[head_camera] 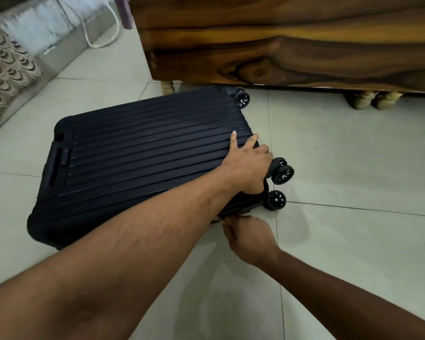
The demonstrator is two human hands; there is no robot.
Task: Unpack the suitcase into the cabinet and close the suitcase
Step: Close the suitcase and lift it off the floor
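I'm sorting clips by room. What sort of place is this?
Probably a bedroom at home: a polished wooden cabinet on turned legs, pale floor tiles, and a dark blue ribbed suitcase lying flat.

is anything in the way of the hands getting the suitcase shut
Nothing visible. The left hand already presses on the lid of the suitcase near its wheel end, and the right hand is at the near edge seam, apparently pinching the zip pull, though its grip is partly hidden.
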